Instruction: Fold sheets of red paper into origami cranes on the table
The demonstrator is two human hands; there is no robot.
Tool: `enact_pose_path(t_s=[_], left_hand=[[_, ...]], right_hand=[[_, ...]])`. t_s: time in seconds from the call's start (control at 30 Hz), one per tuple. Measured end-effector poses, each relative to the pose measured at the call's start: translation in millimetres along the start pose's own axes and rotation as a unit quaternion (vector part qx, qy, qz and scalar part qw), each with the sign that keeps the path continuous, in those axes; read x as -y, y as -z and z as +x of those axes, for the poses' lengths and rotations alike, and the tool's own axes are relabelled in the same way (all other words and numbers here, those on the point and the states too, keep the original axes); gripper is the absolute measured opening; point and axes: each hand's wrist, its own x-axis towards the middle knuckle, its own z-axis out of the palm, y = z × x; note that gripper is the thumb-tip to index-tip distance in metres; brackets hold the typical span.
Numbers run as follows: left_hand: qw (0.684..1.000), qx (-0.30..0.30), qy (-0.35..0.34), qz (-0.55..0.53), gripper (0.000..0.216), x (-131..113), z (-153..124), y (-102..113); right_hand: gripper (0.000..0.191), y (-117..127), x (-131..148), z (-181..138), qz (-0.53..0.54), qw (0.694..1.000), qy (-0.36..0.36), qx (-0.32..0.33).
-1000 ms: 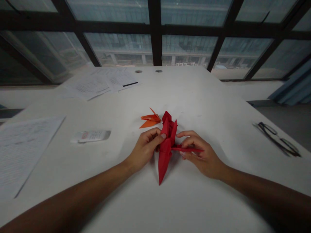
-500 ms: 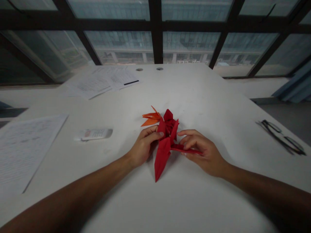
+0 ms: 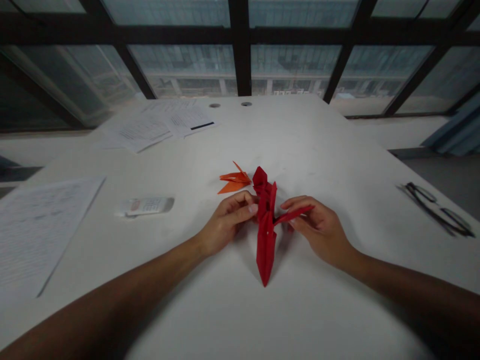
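Observation:
A red folded-paper origami figure [image 3: 266, 237] with pointed flaps is between my hands, over the middle of the white table. My left hand [image 3: 229, 217] pinches its left side between thumb and fingers. On the other side, my right hand [image 3: 318, 225] grips a narrow red flap that sticks out to the right. One long point of the figure aims down toward me. Just beyond my left fingers lies a smaller orange folded-paper piece [image 3: 234, 182] with thin spiky points. Parts of the red paper are hidden behind my fingers.
A white tube or bottle [image 3: 148, 206] lies left of my hands. Printed sheets [image 3: 150, 127] spread at the back left, and another sheet [image 3: 41, 225] lies at the near left. Black-framed glasses [image 3: 437, 209] rest by the right edge of the table [image 3: 300, 135]. Windows stand behind.
The red figure has turned, its long point swinging to the right and its right flap tilting up. My right hand has shifted slightly up and right; the orange piece stays put.

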Motion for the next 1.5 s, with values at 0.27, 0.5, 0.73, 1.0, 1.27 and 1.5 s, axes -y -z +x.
enact_pose_path(t_s=[0.27,0.5,0.73,1.0,1.27,1.5], left_hand=[[0.991,0.032,0.02,0.129,0.041,-2,-2,-5],[0.989,0.036,0.028,0.143,0.025,-3,0,-6],[0.988,0.025,0.011,0.152,0.024,-5,0,-7],[0.993,0.041,0.002,0.113,0.023,-3,-1,-5],[0.991,0.048,0.02,0.122,0.024,-3,-4,-7],[0.987,0.06,0.05,0.141,0.031,-4,-5,-10]], right_hand=[[0.012,-3,1,3,0.039,0.997,-0.024,-0.069],[0.043,-3,-6,9,0.062,0.993,-0.065,-0.08],[0.044,-1,-7,17,0.19,0.965,-0.157,-0.085],[0.027,-3,0,16,0.185,0.973,-0.129,-0.043],[0.022,5,-2,13,0.026,0.994,-0.079,-0.071],[0.013,10,13,1,-0.227,0.955,0.179,-0.067]])
